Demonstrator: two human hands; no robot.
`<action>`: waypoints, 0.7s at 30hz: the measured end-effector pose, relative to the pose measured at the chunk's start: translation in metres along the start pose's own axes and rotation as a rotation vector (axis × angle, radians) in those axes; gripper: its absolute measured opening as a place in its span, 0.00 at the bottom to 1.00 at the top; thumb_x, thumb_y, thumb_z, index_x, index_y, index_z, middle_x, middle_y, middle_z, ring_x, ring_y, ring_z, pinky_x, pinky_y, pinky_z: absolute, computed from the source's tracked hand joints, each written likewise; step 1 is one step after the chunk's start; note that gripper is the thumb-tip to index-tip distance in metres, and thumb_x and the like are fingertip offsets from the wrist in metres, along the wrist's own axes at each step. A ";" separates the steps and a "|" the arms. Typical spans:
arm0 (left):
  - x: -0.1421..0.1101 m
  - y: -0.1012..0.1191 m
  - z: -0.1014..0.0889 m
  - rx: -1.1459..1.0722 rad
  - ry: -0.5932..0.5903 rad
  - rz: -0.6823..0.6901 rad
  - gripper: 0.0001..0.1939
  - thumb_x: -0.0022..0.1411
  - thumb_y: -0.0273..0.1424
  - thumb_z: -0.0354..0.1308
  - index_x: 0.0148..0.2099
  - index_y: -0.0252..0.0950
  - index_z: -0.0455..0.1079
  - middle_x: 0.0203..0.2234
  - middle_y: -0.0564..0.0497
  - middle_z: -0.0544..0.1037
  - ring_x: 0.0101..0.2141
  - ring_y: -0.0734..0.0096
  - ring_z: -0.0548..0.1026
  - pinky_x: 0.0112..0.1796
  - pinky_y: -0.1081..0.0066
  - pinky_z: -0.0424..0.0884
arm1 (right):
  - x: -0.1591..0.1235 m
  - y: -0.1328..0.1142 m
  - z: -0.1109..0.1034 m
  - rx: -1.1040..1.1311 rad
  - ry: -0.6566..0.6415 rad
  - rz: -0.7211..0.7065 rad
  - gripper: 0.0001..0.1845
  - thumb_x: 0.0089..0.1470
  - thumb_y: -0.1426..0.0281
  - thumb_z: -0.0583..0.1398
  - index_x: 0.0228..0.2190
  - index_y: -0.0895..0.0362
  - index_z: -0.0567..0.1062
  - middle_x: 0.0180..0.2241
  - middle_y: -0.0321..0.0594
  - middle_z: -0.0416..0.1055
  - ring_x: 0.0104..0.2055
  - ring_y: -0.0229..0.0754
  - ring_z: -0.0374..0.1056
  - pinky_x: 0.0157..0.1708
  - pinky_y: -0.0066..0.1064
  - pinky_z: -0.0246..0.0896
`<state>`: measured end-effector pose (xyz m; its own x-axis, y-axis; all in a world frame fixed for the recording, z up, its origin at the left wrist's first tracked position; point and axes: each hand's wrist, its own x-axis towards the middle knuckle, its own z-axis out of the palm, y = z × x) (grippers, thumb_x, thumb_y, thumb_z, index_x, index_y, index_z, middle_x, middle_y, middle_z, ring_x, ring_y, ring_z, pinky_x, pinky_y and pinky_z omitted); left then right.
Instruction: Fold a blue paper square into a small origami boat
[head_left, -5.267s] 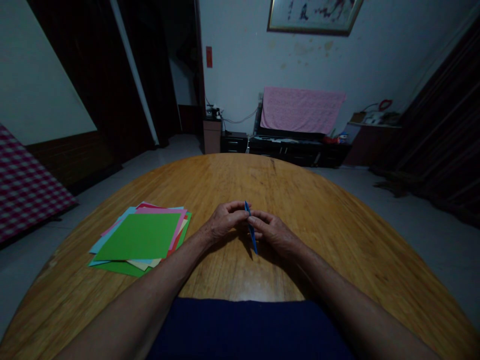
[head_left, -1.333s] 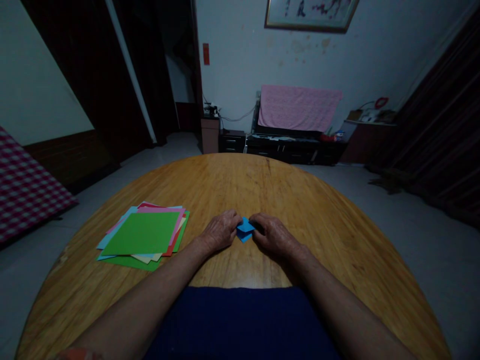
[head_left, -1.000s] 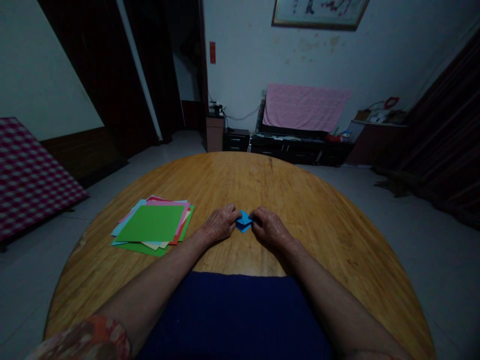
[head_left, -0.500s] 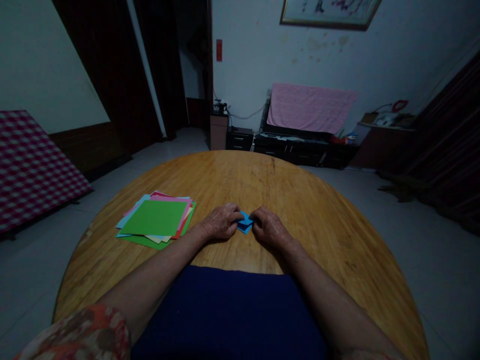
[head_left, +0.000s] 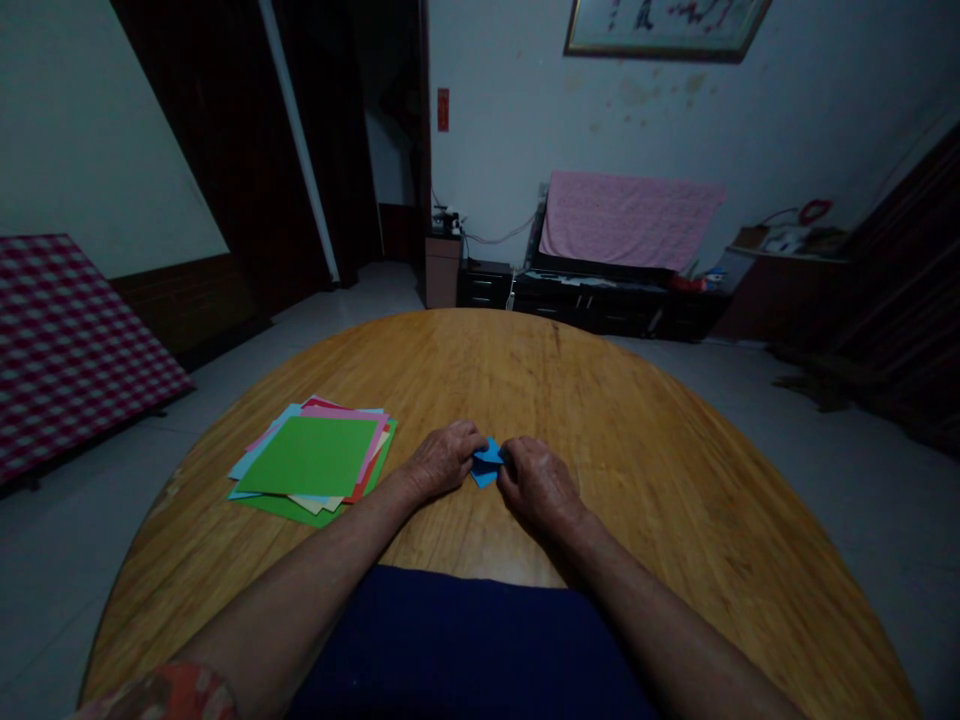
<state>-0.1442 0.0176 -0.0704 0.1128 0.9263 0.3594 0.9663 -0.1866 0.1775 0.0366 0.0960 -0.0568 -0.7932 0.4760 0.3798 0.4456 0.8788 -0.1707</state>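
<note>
A small folded piece of blue paper [head_left: 486, 464] lies on the round wooden table [head_left: 637, 450], near its middle in front of me. My left hand [head_left: 442, 460] rests at the paper's left side, fingers curled and pinching its edge. My right hand [head_left: 534, 482] sits at the paper's right side, fingers bent down onto it. Both hands press the blue paper against the tabletop. Most of the paper is hidden under the fingertips.
A stack of coloured paper sheets [head_left: 311, 458], green on top, lies on the table left of my hands. Beyond the table stand a low dark cabinet with a pink cloth [head_left: 630, 218] and a red checked mattress [head_left: 67, 335] at left.
Five seconds ago both hands held the blue paper upright as a thin strip above the table; now it lies flat and wider, pressed down. My view shifted slightly.
</note>
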 end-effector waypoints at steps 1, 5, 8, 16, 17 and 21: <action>0.000 0.000 0.000 -0.004 0.001 -0.006 0.11 0.59 0.23 0.49 0.41 0.36 0.70 0.35 0.47 0.71 0.38 0.67 0.69 0.38 0.68 0.67 | 0.001 -0.002 0.000 -0.019 -0.006 0.006 0.04 0.51 0.73 0.55 0.32 0.57 0.69 0.31 0.44 0.68 0.34 0.44 0.60 0.32 0.32 0.50; 0.003 0.001 0.001 -0.007 0.001 -0.007 0.10 0.58 0.22 0.49 0.39 0.35 0.69 0.33 0.48 0.70 0.36 0.68 0.68 0.38 0.69 0.67 | 0.005 -0.010 -0.001 -0.094 -0.056 0.065 0.06 0.51 0.76 0.54 0.32 0.58 0.70 0.33 0.45 0.69 0.35 0.44 0.61 0.32 0.32 0.50; 0.004 0.001 0.003 0.018 0.010 -0.002 0.09 0.58 0.22 0.49 0.38 0.35 0.69 0.33 0.48 0.70 0.35 0.68 0.68 0.36 0.70 0.66 | 0.005 -0.012 -0.002 -0.095 -0.060 0.088 0.06 0.50 0.76 0.54 0.31 0.58 0.70 0.33 0.45 0.69 0.35 0.44 0.62 0.32 0.32 0.50; 0.002 0.001 -0.004 0.080 -0.068 0.099 0.11 0.61 0.27 0.49 0.43 0.39 0.70 0.35 0.48 0.69 0.35 0.68 0.68 0.35 0.70 0.65 | 0.001 0.019 -0.007 0.283 -0.054 0.005 0.16 0.40 0.81 0.53 0.33 0.56 0.70 0.32 0.41 0.69 0.35 0.41 0.63 0.34 0.31 0.54; 0.002 0.002 -0.007 0.084 -0.084 0.109 0.11 0.61 0.27 0.49 0.44 0.39 0.70 0.36 0.48 0.69 0.36 0.68 0.68 0.35 0.70 0.65 | 0.001 0.024 -0.008 0.313 -0.054 -0.006 0.16 0.40 0.81 0.52 0.33 0.56 0.70 0.32 0.41 0.69 0.35 0.41 0.63 0.34 0.31 0.55; 0.003 0.008 -0.019 0.108 -0.141 0.115 0.12 0.59 0.28 0.50 0.44 0.39 0.70 0.37 0.48 0.69 0.36 0.67 0.68 0.35 0.69 0.65 | 0.001 0.031 -0.007 0.359 -0.029 -0.062 0.16 0.41 0.81 0.52 0.33 0.56 0.72 0.32 0.40 0.69 0.34 0.40 0.63 0.34 0.31 0.55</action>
<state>-0.1404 0.0124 -0.0503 0.2479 0.9390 0.2383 0.9635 -0.2646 0.0404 0.0532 0.1236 -0.0552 -0.8280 0.4177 0.3741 0.2264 0.8594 -0.4584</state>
